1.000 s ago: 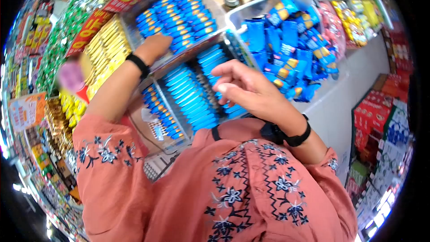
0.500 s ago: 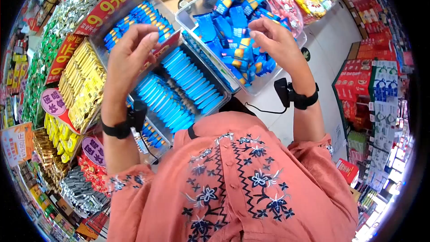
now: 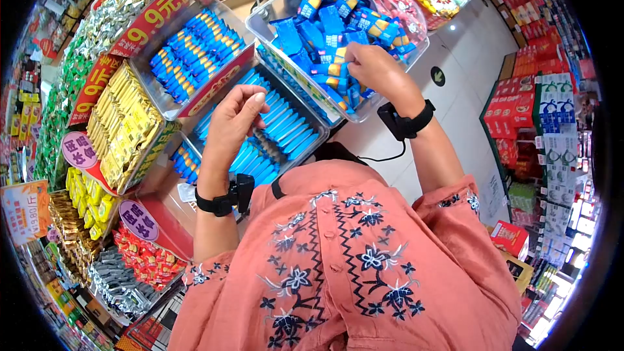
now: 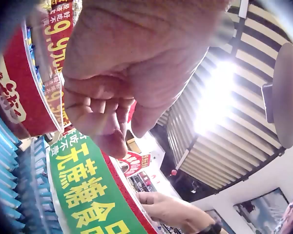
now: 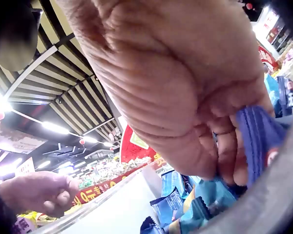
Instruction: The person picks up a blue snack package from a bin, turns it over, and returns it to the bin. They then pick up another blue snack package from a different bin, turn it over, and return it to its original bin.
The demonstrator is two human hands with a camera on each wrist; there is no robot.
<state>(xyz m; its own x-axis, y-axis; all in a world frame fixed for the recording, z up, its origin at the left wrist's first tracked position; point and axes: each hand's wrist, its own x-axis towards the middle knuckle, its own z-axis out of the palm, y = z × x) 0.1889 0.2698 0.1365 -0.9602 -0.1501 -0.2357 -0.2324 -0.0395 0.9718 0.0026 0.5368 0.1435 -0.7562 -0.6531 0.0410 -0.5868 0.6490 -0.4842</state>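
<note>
My right hand (image 3: 380, 71) is in the clear plastic bin with its fingers curled down among loose blue snack packets (image 3: 331, 21). In the right wrist view, a crimped blue packet end (image 5: 258, 139) lies against the curled fingers, which pinch at the packets; most of what they hold is hidden. My left hand (image 3: 235, 117) hovers over a box of light-blue packets (image 3: 289, 127) standing in rows. Its fingers are loosely bent and hold nothing. Beyond it, a box holds neat rows of blue-and-orange packets (image 3: 195, 49).
Yellow packets (image 3: 123, 117) fill a box on the left, below red price signs (image 3: 153, 19). The clear bin's rim (image 3: 257, 26) stands up around the loose packets. Pale floor tiles (image 3: 448, 91) show on the right, with stacked red boxes (image 3: 510, 107) beyond.
The left hand has come out of the far box of rowed packets and back over the light-blue ones. The right hand has moved from above the light-blue packets into the bin, fingers now curled.
</note>
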